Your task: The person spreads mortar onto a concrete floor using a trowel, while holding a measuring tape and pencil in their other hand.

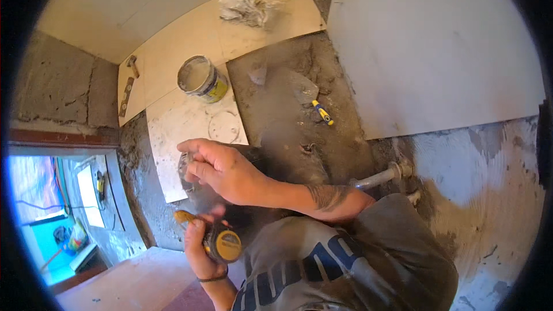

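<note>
My left hand [201,250], low and left of centre, is closed round what looks like a black and yellow tape measure [227,245]. An orange-yellow piece [184,217] sticks out beside its thumb; its kind is unclear. Above it, my right hand [222,170] reaches across from the right with bent fingers closed at a dusty grey thing [187,170] that I cannot make out. A trowel with a blue and yellow handle [321,112] lies on the rough grey mortar [282,83], apart from both hands.
A bucket [201,78] stands on the pale tiles [173,132]. Farther off are a crumpled whitish plastic bag [245,6], a hammer [133,66] and a level [125,97]. A pipe [380,177] juts out at the right, below a large pale panel [443,52]. An opening [63,213] lies left.
</note>
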`<action>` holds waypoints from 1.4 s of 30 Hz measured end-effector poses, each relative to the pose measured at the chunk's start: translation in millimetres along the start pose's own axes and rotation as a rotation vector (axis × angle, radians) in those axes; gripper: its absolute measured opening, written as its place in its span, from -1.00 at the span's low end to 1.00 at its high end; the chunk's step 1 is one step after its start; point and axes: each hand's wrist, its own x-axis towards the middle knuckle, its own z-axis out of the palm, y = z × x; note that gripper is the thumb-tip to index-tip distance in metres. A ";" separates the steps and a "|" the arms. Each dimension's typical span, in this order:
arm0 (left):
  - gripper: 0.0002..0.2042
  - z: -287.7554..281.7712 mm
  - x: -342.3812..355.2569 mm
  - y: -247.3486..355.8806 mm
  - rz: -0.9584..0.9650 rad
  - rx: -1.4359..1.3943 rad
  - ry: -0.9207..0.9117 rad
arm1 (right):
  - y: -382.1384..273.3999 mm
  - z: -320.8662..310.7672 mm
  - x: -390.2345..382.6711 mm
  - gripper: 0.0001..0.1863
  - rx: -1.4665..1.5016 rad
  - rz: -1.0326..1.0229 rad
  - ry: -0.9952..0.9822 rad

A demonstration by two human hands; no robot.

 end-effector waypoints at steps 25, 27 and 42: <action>-0.53 -48.1 -36.3 -47.3 -0.094 -0.096 -0.394 | 28.4 56.1 3.0 -0.73 0.555 0.091 -0.275; -0.55 -49.6 -32.6 -36.7 -0.061 -0.121 -0.347 | 36.4 52.1 -4.5 -0.72 0.514 0.049 -0.297; -0.37 -44.1 -19.8 -11.9 0.079 -0.048 -0.022 | 26.1 3.9 -7.2 -0.82 0.044 -0.118 -0.005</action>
